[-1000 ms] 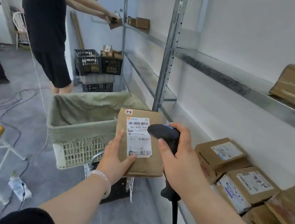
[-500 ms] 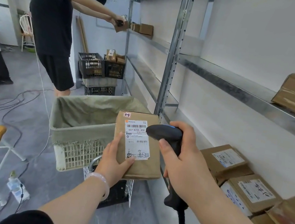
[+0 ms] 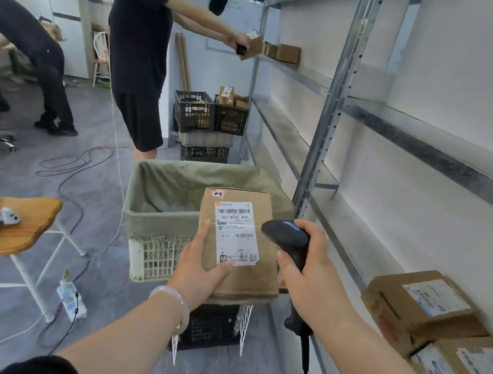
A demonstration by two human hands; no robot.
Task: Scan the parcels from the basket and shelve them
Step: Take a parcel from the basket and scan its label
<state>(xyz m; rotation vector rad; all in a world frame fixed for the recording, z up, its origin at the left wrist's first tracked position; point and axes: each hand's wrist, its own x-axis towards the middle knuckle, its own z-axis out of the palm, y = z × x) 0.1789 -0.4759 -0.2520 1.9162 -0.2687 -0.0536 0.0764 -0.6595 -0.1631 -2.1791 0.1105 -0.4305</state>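
Observation:
My left hand (image 3: 199,269) grips a brown cardboard parcel (image 3: 261,265) by its lower left edge, the white barcode label facing me. My right hand (image 3: 313,276) holds a black corded barcode scanner (image 3: 287,238) by its handle, its head just right of the label. Behind the parcel stands the white basket (image 3: 149,252) lined with green cloth; its visible inside shows no parcels. Several shelved parcels (image 3: 422,303) lie on the low metal shelf at the right.
A metal shelf rack (image 3: 323,134) runs along the right wall. A person in black (image 3: 138,45) scans a box further down the aisle, near black crates (image 3: 209,117). A wooden chair (image 3: 4,226) stands at left. Cables cross the grey floor.
The view has swung up and to the left, so the chair and more of the room show. Parcel and scanner stay held close together in front of me.

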